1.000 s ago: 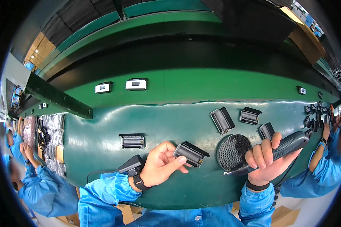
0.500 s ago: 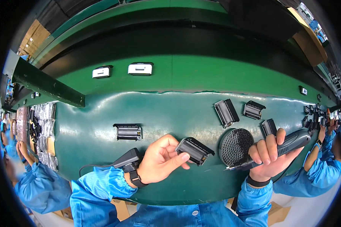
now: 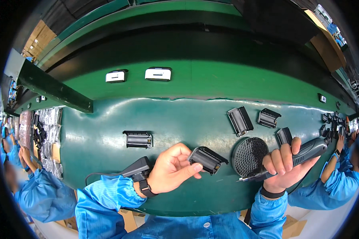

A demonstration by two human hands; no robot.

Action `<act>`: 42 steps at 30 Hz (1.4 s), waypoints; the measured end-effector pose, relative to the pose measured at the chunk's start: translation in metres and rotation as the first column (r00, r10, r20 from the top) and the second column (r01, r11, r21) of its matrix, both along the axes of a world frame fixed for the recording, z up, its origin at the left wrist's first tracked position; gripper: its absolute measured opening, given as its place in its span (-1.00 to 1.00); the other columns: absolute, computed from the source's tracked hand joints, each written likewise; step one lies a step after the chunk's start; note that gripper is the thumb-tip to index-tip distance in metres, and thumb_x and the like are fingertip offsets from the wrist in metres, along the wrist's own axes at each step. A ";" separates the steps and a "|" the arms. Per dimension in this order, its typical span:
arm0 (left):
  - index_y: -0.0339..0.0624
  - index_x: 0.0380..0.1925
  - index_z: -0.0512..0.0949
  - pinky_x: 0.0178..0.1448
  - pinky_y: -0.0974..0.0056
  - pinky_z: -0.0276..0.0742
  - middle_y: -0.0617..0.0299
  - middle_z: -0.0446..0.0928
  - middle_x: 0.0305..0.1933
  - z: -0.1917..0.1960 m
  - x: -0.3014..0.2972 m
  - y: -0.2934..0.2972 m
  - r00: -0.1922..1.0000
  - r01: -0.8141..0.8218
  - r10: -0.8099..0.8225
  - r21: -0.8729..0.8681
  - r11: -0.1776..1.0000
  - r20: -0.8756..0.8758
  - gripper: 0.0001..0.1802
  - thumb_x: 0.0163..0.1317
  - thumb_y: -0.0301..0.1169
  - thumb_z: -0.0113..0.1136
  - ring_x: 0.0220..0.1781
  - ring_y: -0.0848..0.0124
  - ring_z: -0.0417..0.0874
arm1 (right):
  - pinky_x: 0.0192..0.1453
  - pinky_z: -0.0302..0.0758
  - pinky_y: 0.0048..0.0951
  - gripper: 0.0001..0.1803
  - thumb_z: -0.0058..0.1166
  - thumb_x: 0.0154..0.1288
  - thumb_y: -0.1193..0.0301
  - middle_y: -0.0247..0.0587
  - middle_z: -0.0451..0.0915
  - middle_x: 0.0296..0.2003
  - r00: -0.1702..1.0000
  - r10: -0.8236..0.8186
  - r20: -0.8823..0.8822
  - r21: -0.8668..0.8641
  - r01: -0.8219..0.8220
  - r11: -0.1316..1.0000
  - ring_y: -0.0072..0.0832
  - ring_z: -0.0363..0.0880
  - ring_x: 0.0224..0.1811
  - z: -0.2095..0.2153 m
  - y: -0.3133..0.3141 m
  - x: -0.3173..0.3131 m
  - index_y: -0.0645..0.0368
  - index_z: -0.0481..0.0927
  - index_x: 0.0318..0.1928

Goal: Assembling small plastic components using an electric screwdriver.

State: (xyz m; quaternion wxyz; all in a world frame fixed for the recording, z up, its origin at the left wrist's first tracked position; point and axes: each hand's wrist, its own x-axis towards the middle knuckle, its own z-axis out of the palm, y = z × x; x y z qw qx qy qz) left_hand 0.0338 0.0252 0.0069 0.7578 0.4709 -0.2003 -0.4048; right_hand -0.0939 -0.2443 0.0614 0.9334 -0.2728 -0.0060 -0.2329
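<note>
The left hand (image 3: pixel 169 169), just below the middle of the frame, is half closed, pinching one black housing (image 3: pixel 207 160) between thumb and fingers, its hollow side tilted upward. To the right of it, the right hand (image 3: pixel 285 169) is curled round one screwdriver (image 3: pixel 309 152), whose tip points left, near the held housing but apart from it. Between the two hands, I see one round black pad (image 3: pixel 249 157) with a studded top. By the left wrist sits one black device (image 3: pixel 136 169) with a cable.

Farther out on the green table (image 3: pixel 179 203) I count four more housings: one left of centre (image 3: pixel 139 139) and three right of centre, above and beside the pad. That makes five with the held one. Two white-faced units (image 3: pixel 158 73) stand on the green ledge (image 3: pixel 215 77) at upper left of centre, and one more at far right. Clear bags (image 3: pixel 52 131) lie at the left edge; at the right edge there's a heap of black parts (image 3: pixel 333 121), too small to count. Blue-sleeved co-workers sit at both sides.
</note>
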 end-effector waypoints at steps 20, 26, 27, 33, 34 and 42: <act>-0.19 -0.32 0.23 -0.06 0.18 0.83 -0.11 0.68 -0.09 -0.003 0.000 0.001 0.996 -0.074 0.070 0.077 0.994 0.056 -0.69 0.44 -0.60 0.21 -0.03 0.22 0.80 | -0.50 0.25 -0.36 -0.10 -0.51 0.37 -0.57 -0.38 0.33 -0.61 0.999 -0.017 -0.027 0.002 0.017 1.000 -0.51 0.25 -0.63 0.002 0.004 0.002 0.07 0.39 -0.11; -0.19 -0.32 0.23 -0.07 0.18 0.83 -0.13 0.68 -0.07 -0.003 0.001 0.001 0.998 -0.067 0.065 0.062 0.996 0.025 -0.70 0.45 -0.60 0.19 -0.03 0.19 0.80 | -0.50 0.25 -0.36 -0.09 -0.51 0.37 -0.58 -0.38 0.33 -0.61 0.999 -0.015 -0.035 0.004 0.015 1.000 -0.51 0.24 -0.64 0.003 0.004 0.003 0.07 0.39 -0.11; -0.19 -0.31 0.23 -0.07 0.17 0.83 -0.14 0.68 -0.07 -0.003 0.001 0.000 0.998 -0.062 0.061 0.056 0.996 0.015 -0.71 0.46 -0.60 0.18 -0.03 0.19 0.80 | -0.50 0.25 -0.36 -0.09 -0.51 0.36 -0.58 -0.38 0.33 -0.61 0.999 -0.013 -0.034 0.004 0.013 1.000 -0.51 0.24 -0.63 0.003 0.004 0.003 0.07 0.38 -0.11; -0.19 -0.28 0.25 -0.09 0.16 0.83 -0.13 0.69 -0.04 -0.001 0.004 0.002 0.997 -0.044 0.046 0.041 0.998 -0.062 -0.75 0.49 -0.55 0.15 -0.02 0.17 0.80 | -0.48 0.27 -0.35 -0.09 -0.51 0.36 -0.58 -0.37 0.35 -0.58 1.000 0.006 -0.013 -0.003 -0.006 1.000 -0.50 0.27 -0.60 0.000 0.003 0.002 0.07 0.38 -0.10; -0.19 -0.28 0.25 -0.09 0.16 0.83 -0.13 0.69 -0.04 -0.002 0.004 0.002 0.997 -0.041 0.043 0.041 0.998 -0.063 -0.75 0.49 -0.55 0.15 -0.02 0.17 0.80 | -0.48 0.27 -0.35 -0.09 -0.51 0.36 -0.58 -0.37 0.35 -0.58 1.000 0.003 -0.014 -0.003 -0.003 1.000 -0.50 0.27 -0.60 0.000 0.002 0.002 0.07 0.38 -0.10; -0.17 -0.28 0.25 -0.10 0.16 0.83 -0.13 0.69 -0.03 -0.001 0.004 0.002 0.999 -0.030 0.032 0.047 0.998 -0.038 -0.74 0.49 -0.54 0.16 -0.02 0.17 0.80 | -0.44 0.30 -0.32 -0.08 -0.53 0.38 -0.57 -0.34 0.37 -0.54 0.999 0.030 0.030 -0.005 -0.030 1.000 -0.48 0.30 -0.57 -0.002 0.001 0.001 0.09 0.37 -0.06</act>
